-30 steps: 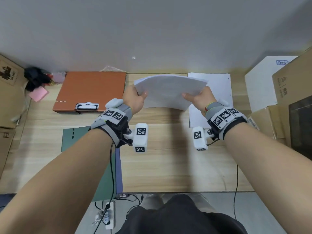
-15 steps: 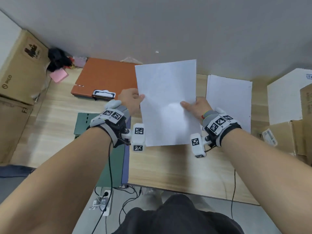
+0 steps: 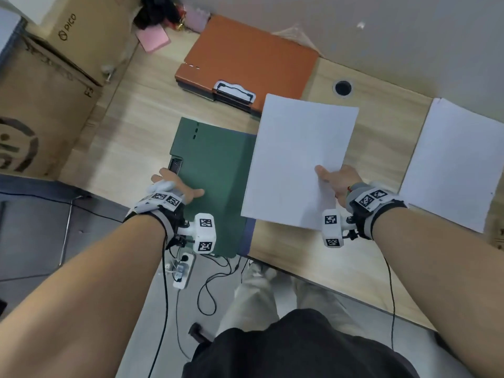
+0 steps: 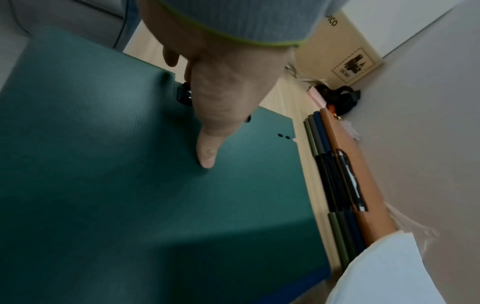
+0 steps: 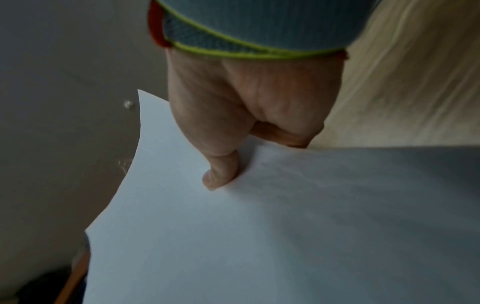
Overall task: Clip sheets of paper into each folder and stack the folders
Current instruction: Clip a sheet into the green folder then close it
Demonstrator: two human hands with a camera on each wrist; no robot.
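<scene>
A dark green folder (image 3: 212, 170) lies shut at the desk's front left, partly over the edge, on top of a blue one (image 3: 249, 236). My left hand (image 3: 178, 185) grips its left edge near the black clip: the thumb (image 4: 205, 158) lies on the cover, and the fingers curl over the side. My right hand (image 3: 335, 178) pinches a few white sheets of paper (image 3: 297, 159) at their right edge, thumb (image 5: 221, 174) on top, fingers hidden beneath. The sheets hang above the desk, overlapping the green folder's right side.
A stack of folders topped by an orange one (image 3: 245, 58) with a white clip (image 3: 234, 91) lies at the back. A pile of white paper (image 3: 452, 165) sits at the right. Cardboard boxes (image 3: 54, 77) stand left; a cable hole (image 3: 342, 87) is behind the sheets.
My left hand let go of the sheets and dropped left onto the green folder's edge. The right hand alone now holds the sheets, lowered and flatter over the desk.
</scene>
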